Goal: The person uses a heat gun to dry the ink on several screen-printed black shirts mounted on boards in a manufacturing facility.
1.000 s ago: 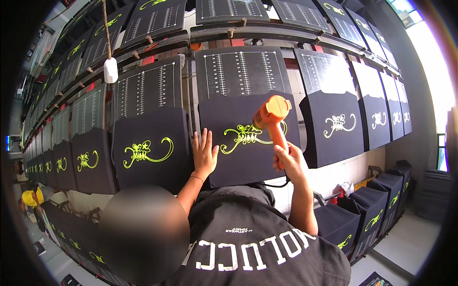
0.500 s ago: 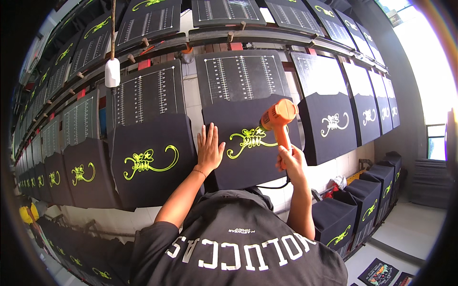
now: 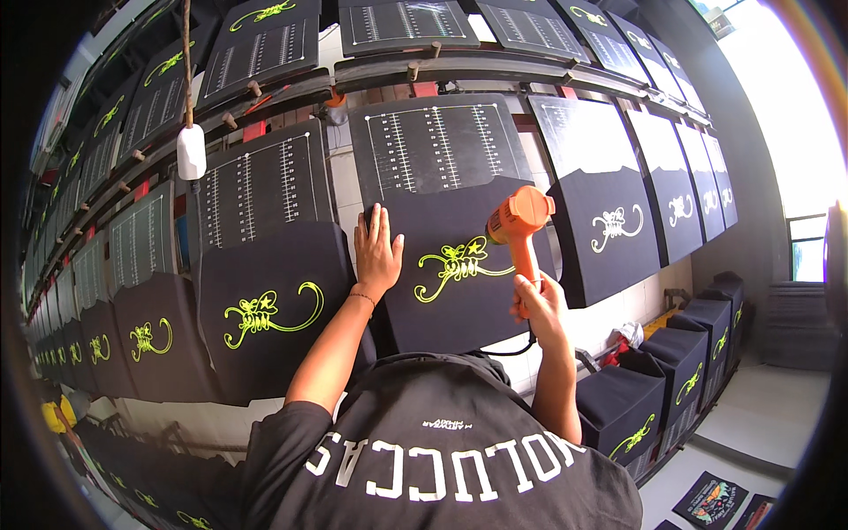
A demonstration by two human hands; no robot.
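An orange heat gun (image 3: 525, 221) is in my right hand (image 3: 540, 305), its fingers wrapped round the handle and its cable hanging below. The gun's dark mouth points left, over the right part of a yellow-green line print (image 3: 455, 268). That print is on a dark fabric piece (image 3: 450, 322) spread over the lower part of a black board (image 3: 437, 132). Flat along the fabric's left edge lies my left hand (image 3: 378, 252), fingers stretched out and holding nothing.
Similar boards with printed dark fabric stand in rows to the left (image 3: 274, 309), right (image 3: 609, 221) and far side. A rail with pegs (image 3: 412, 71) runs behind my board. A white block (image 3: 191, 152) hangs from a cord at upper left. More covered boards (image 3: 618, 402) stand at lower right.
The whole view has shifted slightly. My left hand has slid a little farther up the fabric's left edge. The heat gun has moved slightly right relative to the print, still gripped.
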